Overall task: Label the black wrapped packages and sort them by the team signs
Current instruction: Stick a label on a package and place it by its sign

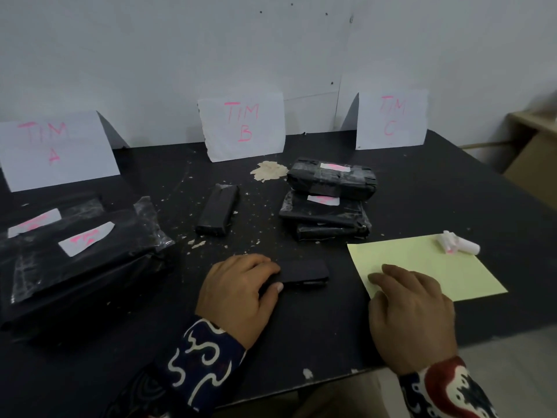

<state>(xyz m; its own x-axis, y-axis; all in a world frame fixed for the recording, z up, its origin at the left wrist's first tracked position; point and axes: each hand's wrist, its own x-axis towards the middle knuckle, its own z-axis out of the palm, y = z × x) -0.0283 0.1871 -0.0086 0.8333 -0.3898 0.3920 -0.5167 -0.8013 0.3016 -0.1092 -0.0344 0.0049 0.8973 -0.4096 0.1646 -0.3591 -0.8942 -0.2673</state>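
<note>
My left hand (pixel 238 292) grips the left end of a small black wrapped package (pixel 304 272) lying on the black table (pixel 301 333). Fingers of my right hand (pixel 410 312) rest on the corner of a pale yellow label sheet (pixel 422 267). Against the wall stand three paper signs: TIM A (pixel 54 149), TIM B (pixel 242 126), TIM C (pixel 391 119). Two large labelled packages (pixel 78 254) lie below TIM A. A narrow unlabelled package (pixel 217 209) lies below TIM B. A stack of labelled packages (pixel 330 194) sits between TIM B and TIM C.
A white and pink marker (pixel 458 242) lies at the sheet's far corner. Peeled paper scraps (pixel 269 170) and small flecks litter the table middle. A wooden shelf (pixel 533 146) stands past the table's right edge. The table's front edge runs just below my wrists.
</note>
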